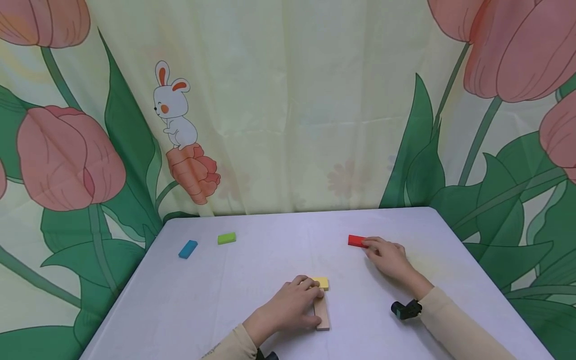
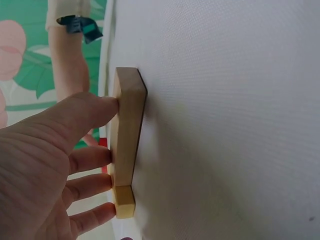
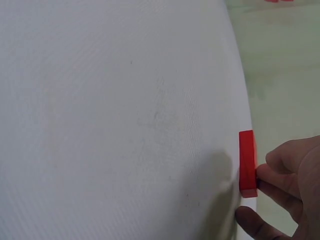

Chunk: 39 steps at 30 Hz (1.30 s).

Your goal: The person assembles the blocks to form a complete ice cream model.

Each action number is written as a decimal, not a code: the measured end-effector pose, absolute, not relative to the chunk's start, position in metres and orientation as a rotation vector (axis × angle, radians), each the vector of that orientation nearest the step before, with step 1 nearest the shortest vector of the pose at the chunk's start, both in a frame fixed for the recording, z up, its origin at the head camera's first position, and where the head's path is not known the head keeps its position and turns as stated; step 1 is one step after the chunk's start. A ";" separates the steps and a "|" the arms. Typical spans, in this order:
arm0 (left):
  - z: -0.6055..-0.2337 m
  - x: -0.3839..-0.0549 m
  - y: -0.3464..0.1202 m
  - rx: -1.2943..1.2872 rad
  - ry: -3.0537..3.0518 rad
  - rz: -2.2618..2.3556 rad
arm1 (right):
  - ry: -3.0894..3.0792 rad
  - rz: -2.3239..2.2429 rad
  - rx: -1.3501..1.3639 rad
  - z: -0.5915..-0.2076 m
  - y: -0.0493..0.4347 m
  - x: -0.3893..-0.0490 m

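My left hand (image 1: pixel 292 302) lies over a plain wooden block (image 1: pixel 321 316) and a yellow block (image 1: pixel 321 283), which stand end to end. In the left wrist view, thumb and fingertips of the left hand (image 2: pixel 55 155) rest along the upper side of the wooden block (image 2: pixel 131 130) and the yellow block (image 2: pixel 125 202). Farther back on the right, my right hand (image 1: pixel 389 257) reaches to a red block (image 1: pixel 357 241), its fingers over the right end. The right wrist view shows fingertips of the right hand (image 3: pixel 290 180) right at the red block (image 3: pixel 247 162), not wrapped round it.
On the left of the white table (image 1: pixel 180 305) lie a blue block (image 1: pixel 187 249) and a green block (image 1: pixel 227 238). Behind the table's far edge hangs a curtain (image 1: pixel 288 110) printed with tulips and a rabbit. A black wrist camera (image 1: pixel 406 309) sits at the right cuff.
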<state>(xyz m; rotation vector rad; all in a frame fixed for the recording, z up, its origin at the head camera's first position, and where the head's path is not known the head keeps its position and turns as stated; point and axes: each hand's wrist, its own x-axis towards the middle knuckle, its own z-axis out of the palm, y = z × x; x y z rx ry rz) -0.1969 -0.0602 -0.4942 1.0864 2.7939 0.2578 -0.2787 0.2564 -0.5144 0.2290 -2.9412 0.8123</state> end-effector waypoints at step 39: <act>-0.496 -0.198 -0.058 1.044 2.790 0.242 | -2.978 0.837 0.495 -0.506 0.184 -0.253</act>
